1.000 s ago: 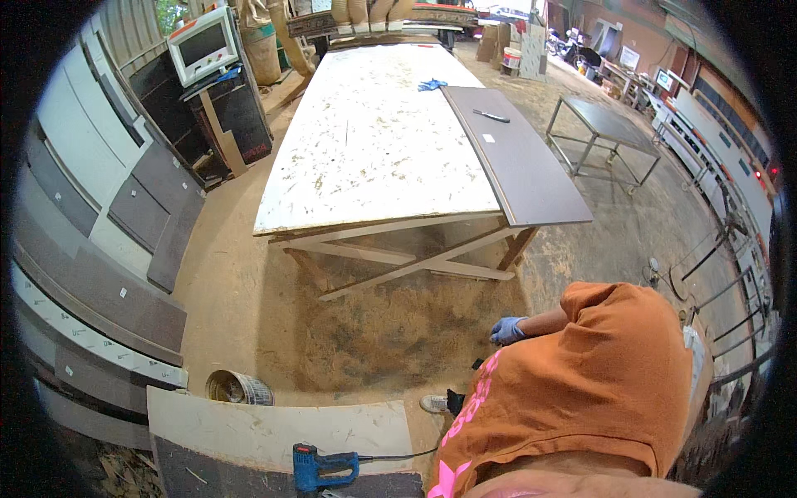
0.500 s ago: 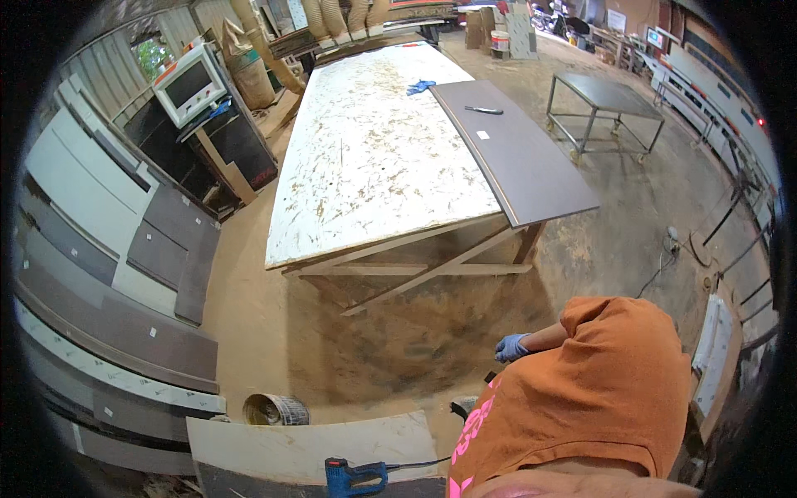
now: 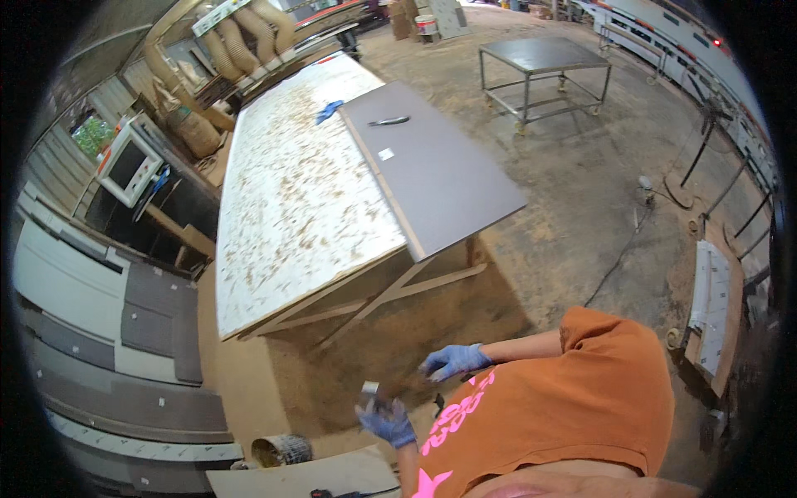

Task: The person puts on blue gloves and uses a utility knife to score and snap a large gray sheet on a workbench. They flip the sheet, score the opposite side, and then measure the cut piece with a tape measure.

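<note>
My left hand (image 3: pixel 388 423), in a blue glove, is low in front of my body. Its fingers are closed around a small dark object with a flat pale end (image 3: pixel 370 388); its exact kind is too small to make out. My right hand (image 3: pixel 457 361), gloved in the same blue, reaches across from the right with fingers stretched and nothing seen in them. Both hands are over the dusty floor, short of the worktable (image 3: pixel 290 224). On that table lies a grey-brown panel (image 3: pixel 448 174), overhanging its right side, with a dark-handled knife (image 3: pixel 388 121) on top.
A blue crumpled glove or cloth (image 3: pixel 329 111) lies beside the panel. Below my left hand are a bucket (image 3: pixel 281 451) and a pale board (image 3: pixel 307 477). Several panels (image 3: pixel 158 407) are stacked left. A metal table (image 3: pixel 544 55) stands beyond; a cable (image 3: pixel 610 274) crosses the floor.
My left hand has come into view with the small pale-ended object. My right hand has moved up and left, showing more forearm. The view has turned, and the blue power tool is mostly out of frame.
</note>
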Tool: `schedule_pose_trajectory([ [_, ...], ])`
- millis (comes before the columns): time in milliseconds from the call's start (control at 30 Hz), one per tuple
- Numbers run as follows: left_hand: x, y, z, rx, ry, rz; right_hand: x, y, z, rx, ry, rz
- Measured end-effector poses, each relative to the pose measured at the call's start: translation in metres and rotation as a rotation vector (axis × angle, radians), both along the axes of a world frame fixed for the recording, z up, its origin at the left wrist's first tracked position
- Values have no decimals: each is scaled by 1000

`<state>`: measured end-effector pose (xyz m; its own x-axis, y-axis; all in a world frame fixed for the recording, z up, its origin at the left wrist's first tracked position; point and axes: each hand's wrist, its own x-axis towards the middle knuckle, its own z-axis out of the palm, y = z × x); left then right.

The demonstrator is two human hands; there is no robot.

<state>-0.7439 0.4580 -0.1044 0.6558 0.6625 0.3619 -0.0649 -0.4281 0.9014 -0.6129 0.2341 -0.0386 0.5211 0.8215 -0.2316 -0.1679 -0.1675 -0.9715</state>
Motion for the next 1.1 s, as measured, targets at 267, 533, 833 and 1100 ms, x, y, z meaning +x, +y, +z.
schedule_pose_trajectory([
  [267, 183, -246, 97, 782, -35, -724, 51, -190, 32, 155, 65, -791],
  [533, 278, -360, 113, 542, -304, -804, 96, -310, 9, 540, 70, -1221],
  [833, 368, -417, 86, -657, 614, -1270, 148, -357, 5, 647, 242, -1494],
  [1100, 464, -486, 63, -804, 762, -1087, 195, -403, 0, 457, 163, -1629],
])
